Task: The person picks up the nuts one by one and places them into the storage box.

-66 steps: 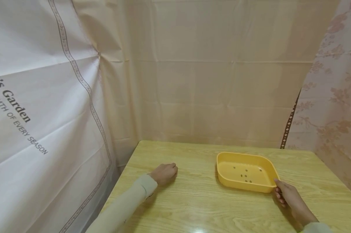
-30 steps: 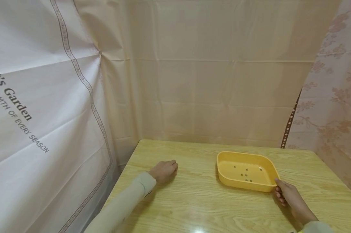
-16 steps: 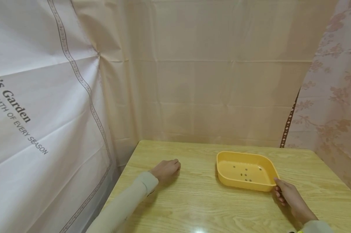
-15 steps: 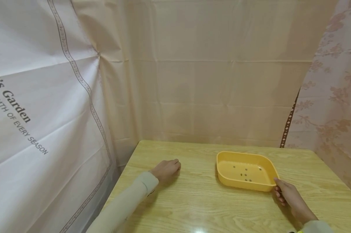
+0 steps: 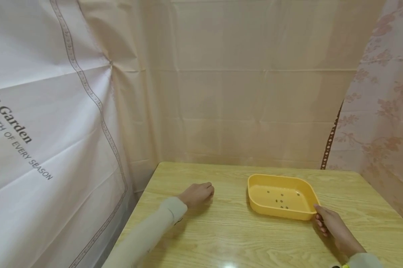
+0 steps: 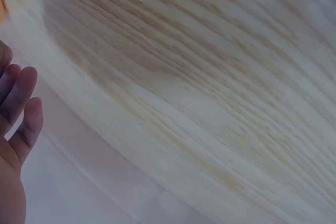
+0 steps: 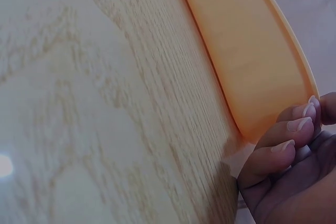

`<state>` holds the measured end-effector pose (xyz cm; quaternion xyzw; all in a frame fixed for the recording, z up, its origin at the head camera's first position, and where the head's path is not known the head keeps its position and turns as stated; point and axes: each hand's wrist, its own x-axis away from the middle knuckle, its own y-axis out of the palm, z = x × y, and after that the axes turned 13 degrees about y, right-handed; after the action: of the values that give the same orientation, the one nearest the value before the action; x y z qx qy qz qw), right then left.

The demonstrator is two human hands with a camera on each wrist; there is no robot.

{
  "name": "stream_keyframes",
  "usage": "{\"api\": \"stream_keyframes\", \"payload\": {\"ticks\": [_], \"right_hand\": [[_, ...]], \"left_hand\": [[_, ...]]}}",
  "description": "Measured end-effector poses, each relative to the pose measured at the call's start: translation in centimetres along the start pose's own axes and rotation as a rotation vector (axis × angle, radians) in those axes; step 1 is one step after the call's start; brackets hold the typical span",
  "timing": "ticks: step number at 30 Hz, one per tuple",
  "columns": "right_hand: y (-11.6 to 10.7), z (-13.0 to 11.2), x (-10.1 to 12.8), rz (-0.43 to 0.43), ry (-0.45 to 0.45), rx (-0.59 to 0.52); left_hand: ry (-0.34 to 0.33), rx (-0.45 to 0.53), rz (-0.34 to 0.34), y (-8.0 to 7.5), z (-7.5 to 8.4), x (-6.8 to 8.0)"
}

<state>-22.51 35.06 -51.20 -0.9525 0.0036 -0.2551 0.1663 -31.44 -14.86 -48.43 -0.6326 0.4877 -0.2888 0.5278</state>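
Observation:
A shallow yellow plastic tray [image 5: 279,215] with several small dark holes in its floor sits on the wooden table [image 5: 228,230], right of centre. My right hand [image 5: 322,217] grips its near right corner, thumb on the rim and fingers curled against the outer wall. The right wrist view shows those fingertips [image 7: 294,127] pressed to the tray wall [image 7: 247,66]. My left hand [image 5: 199,194] rests on the table well left of the tray, loosely curled and holding nothing. In the left wrist view its fingers [image 6: 18,114] lie relaxed over bare wood.
Pale curtains hang close around the table: a printed white sheet [image 5: 47,141] on the left, a beige one [image 5: 248,96] behind, a floral one [image 5: 385,111] on the right. The table's left edge [image 5: 138,208] lies near my left sleeve.
My left hand has slid a little to the right along the table, toward the tray. The right hand and the tray have stayed where they were.

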Motion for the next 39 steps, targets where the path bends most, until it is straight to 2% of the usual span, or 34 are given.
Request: {"api": "stream_keyframes", "payload": {"ticks": [14,25,39], "right_hand": [[0.0,0.1,-0.2,-0.006,0.0,-0.01],[0.1,0.0,-0.1,-0.003,-0.006,-0.026],[0.0,0.2,-0.4,-0.005,-0.001,-0.024]], "left_hand": [[0.051,0.009,0.037,-0.7,0.6,-3.0],[0.076,0.002,0.028,-1.1,1.1,-5.5],[0.08,0.014,0.002,-1.8,1.8,-7.5]]}}
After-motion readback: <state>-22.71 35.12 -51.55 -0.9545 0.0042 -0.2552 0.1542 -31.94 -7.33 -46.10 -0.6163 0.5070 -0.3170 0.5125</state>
